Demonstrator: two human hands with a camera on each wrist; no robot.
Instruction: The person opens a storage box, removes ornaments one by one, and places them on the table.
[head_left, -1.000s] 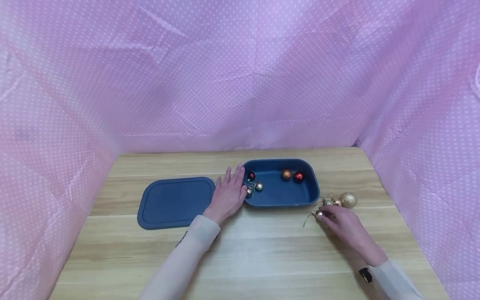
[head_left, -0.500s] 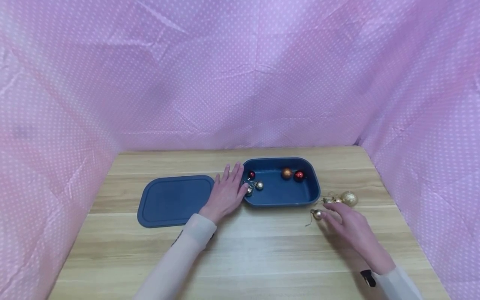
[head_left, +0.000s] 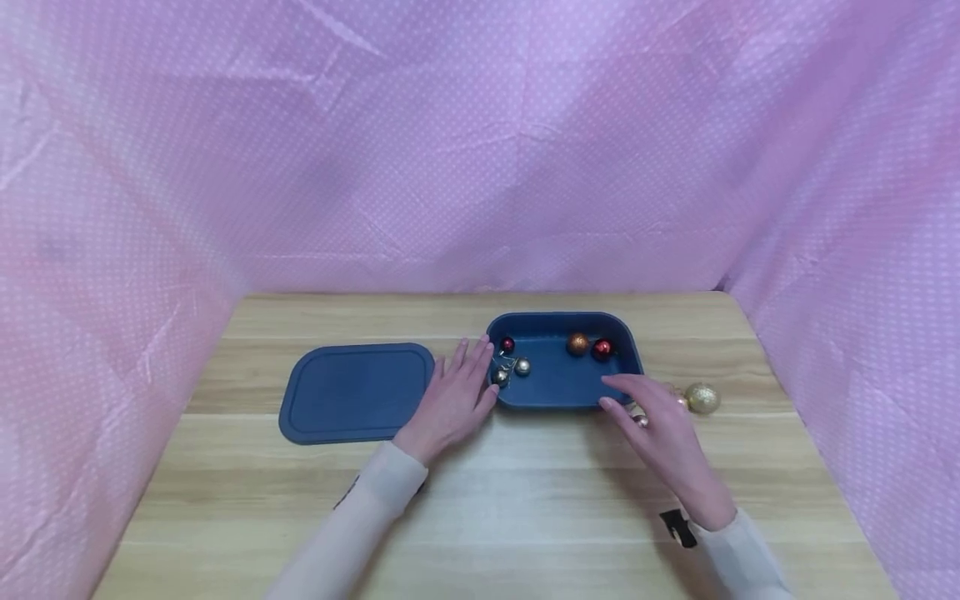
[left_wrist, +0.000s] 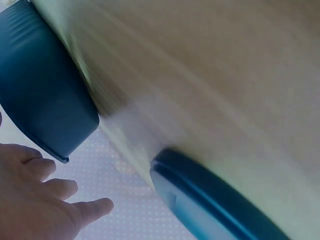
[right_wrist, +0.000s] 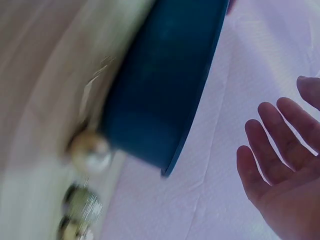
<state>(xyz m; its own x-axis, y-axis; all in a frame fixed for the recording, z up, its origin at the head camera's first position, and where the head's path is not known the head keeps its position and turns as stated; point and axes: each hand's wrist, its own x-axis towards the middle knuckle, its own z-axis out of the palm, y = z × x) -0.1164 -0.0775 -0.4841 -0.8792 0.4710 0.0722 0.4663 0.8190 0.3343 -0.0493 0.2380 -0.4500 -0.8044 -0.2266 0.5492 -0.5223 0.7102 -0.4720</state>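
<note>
My left hand (head_left: 448,407), fingers extended, lies at the left end of a blue rectangular box (head_left: 566,402). Inside, at the left, are a small dark red bauble (head_left: 507,343) and two gold baubles (head_left: 522,366); an orange glitter bauble (head_left: 577,343) and a shiny red one (head_left: 602,348) sit at the right. My right hand (head_left: 663,433) hovers over the box's front right corner, fingers spread and holding nothing, as the right wrist view confirms. Below it, a shiny gold bauble (right_wrist: 90,151) lies on the table beside the box, with a ridged gold ornament (right_wrist: 84,205) nearby.
The box's flat blue lid (head_left: 358,393) lies on the wooden table (head_left: 480,517), left of my left hand. A larger gold glitter bauble (head_left: 703,398) is right of the box, beyond my right hand. Pink dotted cloth (head_left: 480,167) hangs around the back and sides.
My right hand has let go of the gold bauble and moved left and up to the box's front right corner. The bauble stays on the table. My left hand keeps its place.
</note>
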